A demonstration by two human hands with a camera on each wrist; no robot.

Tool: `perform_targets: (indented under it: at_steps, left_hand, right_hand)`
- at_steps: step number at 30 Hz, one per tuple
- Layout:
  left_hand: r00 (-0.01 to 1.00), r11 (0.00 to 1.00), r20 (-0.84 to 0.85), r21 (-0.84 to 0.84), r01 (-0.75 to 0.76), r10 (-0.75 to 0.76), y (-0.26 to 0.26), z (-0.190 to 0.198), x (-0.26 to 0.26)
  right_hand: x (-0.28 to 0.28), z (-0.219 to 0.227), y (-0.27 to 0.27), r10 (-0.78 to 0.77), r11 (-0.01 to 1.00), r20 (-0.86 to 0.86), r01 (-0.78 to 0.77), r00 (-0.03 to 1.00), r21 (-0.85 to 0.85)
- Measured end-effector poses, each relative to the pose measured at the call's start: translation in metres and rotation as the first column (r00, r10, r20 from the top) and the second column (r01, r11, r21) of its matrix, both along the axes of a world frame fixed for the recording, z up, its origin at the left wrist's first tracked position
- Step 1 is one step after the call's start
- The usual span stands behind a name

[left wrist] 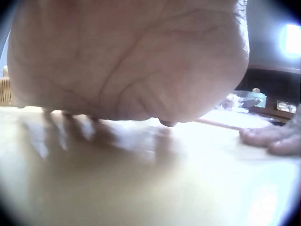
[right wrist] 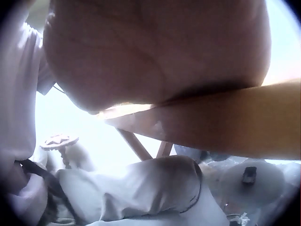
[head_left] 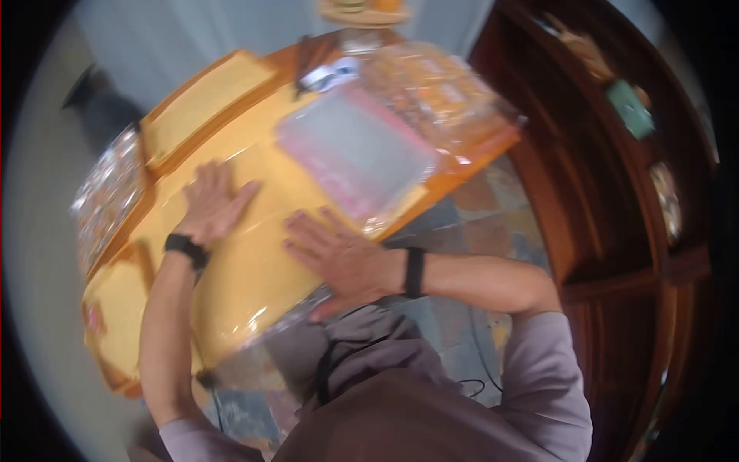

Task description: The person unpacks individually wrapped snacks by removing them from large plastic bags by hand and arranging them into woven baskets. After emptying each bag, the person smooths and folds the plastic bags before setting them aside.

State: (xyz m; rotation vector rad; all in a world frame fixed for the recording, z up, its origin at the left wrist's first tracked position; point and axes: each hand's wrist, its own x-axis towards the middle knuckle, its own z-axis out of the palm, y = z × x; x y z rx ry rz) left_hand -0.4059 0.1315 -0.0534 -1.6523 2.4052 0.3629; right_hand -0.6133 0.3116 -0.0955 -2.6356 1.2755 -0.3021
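Observation:
Both hands lie flat with spread fingers on the yellow, glossy tabletop (head_left: 254, 269) in the head view. My left hand (head_left: 212, 204) is on the far-left part, near a raised wooden rim. The left wrist view shows its palm (left wrist: 136, 61) close over the shiny surface, fingertips down on it. My right hand (head_left: 346, 258) is at the near edge, its thumb toward my lap. In the right wrist view its palm (right wrist: 155, 52) overlaps the table edge (right wrist: 221, 122). Beyond the right hand lies a stack of clear plastic sleeves (head_left: 358, 150) with pinkish edges. Neither hand holds anything.
Clear packets with orange contents (head_left: 439, 88) lie at the far right end, beside a small white-and-blue item (head_left: 331, 75). A yellow-lined tray (head_left: 208, 104) and shiny plastic packs (head_left: 115, 196) line the left side. A dark wooden shelf unit (head_left: 585, 192) stands to the right.

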Motion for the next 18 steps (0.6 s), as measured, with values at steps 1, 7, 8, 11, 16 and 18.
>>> perform_targets:
  at_steps: [1,7,8,11,16,18]
  left_hand:
    - [0.996,0.997,0.067,0.037,-0.061,0.058,-0.002,-0.004,-0.003]
    - [0.991,0.99,-0.017,0.054,-0.131,0.132,-0.012,-0.023,0.008]
    - [0.989,0.989,-0.037,0.048,-0.14,0.142,-0.012,-0.022,0.009]
    - [0.989,0.992,-0.089,0.055,-0.117,0.121,-0.013,-0.019,0.012]
    - [0.97,0.991,-0.235,-0.128,0.029,-0.059,0.024,-0.006,0.077]
    - [0.973,0.973,-0.156,-0.185,0.142,-0.171,0.072,0.011,0.097]
  right_hand:
    - [-0.001,0.002,0.001,0.001,1.0,0.014,-0.001,1.0,0.016]
    - [-0.002,0.011,0.002,0.055,0.998,-0.036,-0.057,0.998,-0.042]
    - [-0.002,0.009,0.001,0.045,0.998,-0.043,-0.046,0.998,-0.04]
    - [-0.009,-0.011,-0.003,0.131,0.971,-0.047,-0.138,0.99,-0.194]
    - [-0.018,-0.018,0.019,0.192,0.929,0.119,-0.142,0.974,-0.341]
    - [-0.023,-0.019,0.026,0.207,0.897,0.138,-0.131,0.969,-0.422]
